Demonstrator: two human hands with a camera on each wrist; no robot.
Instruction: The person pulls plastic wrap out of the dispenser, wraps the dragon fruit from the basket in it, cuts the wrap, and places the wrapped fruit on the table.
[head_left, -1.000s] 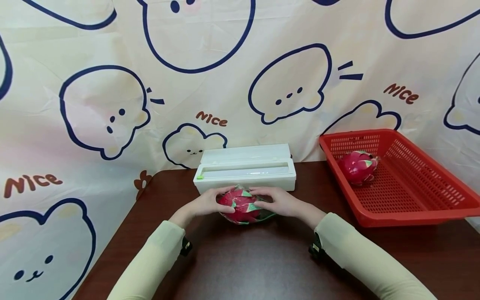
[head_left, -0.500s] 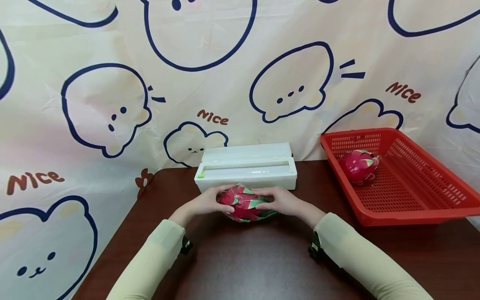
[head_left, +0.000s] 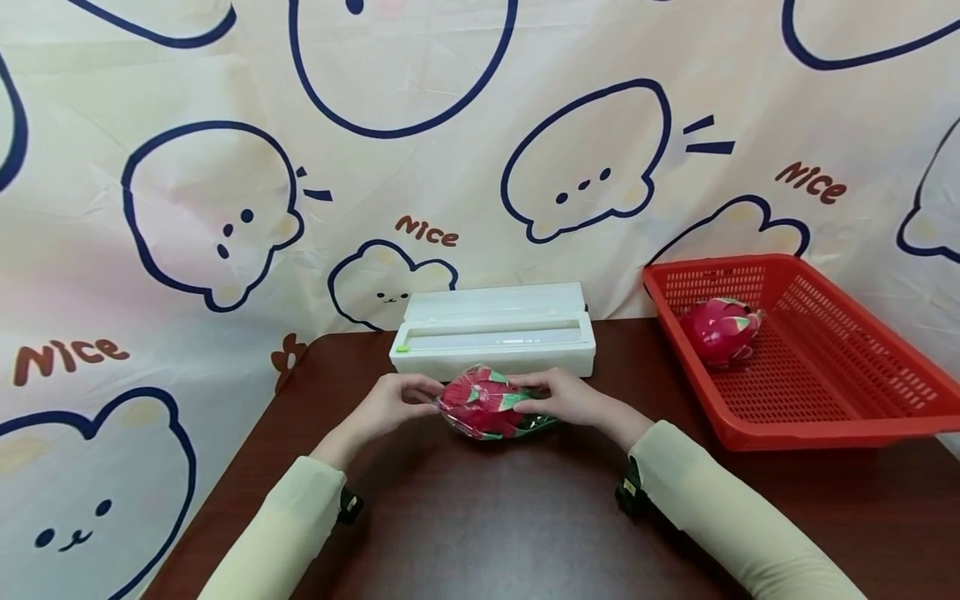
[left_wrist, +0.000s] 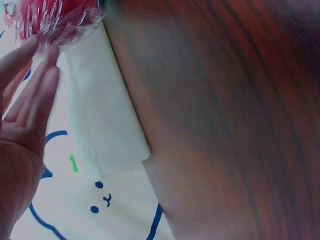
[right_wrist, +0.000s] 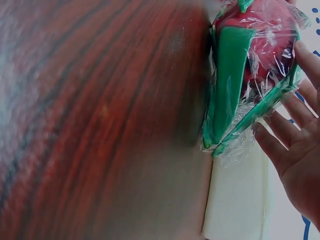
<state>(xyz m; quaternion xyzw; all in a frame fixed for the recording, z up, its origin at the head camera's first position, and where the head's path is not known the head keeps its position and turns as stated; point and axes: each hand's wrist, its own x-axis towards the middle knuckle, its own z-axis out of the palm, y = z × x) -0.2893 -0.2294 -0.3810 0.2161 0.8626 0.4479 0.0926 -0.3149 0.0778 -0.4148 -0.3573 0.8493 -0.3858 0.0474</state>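
Note:
A pink dragon fruit [head_left: 483,404] with green-tipped scales lies on the table, wrapped in clear plastic film [right_wrist: 272,35]. My right hand [head_left: 573,398] holds its right end, thumb in front and fingers behind; the right wrist view shows the long green leaves [right_wrist: 232,80] under the film beside those fingers. At the opposite end, my left hand [head_left: 390,407] has its fingertips close to the film. In the left wrist view its fingers [left_wrist: 42,100] are fairly straight, and their tips meet the crinkled film edge. Whether they pinch any film cannot be made out.
Behind the fruit stands a white cling-film box [head_left: 495,362] with its lid raised. A red plastic basket [head_left: 817,437] on the right contains another dragon fruit [head_left: 720,332]. A patterned cloth [head_left: 420,100] hangs behind the brown table [head_left: 480,533].
My left hand has drawn back leftward from around the fruit to its left end, uncovering that side. My right hand keeps its hold. The head view has tilted slightly.

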